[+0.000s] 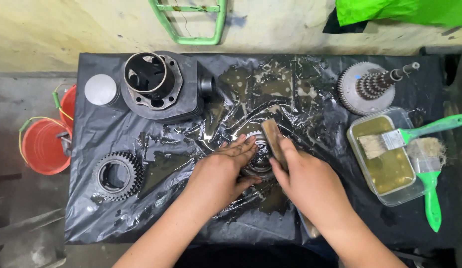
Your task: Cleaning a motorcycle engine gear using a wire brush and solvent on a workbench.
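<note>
Gear [260, 158] w/ L hand [222, 173] fingers spread on it; R hand [305, 181] gripping brush [273, 140].

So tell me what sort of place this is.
Probably a small engine repair workshop: an engine cylinder and gears lie on a wet black plastic sheet, beside a tub of yellowish liquid with brushes.

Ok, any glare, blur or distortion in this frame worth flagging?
Head view: strong glare patches on the wet black plastic sheet; left hand and right hand reasonably sharp; slight softness toward the corners; gear clearly resolved; no obvious distortion.
</note>
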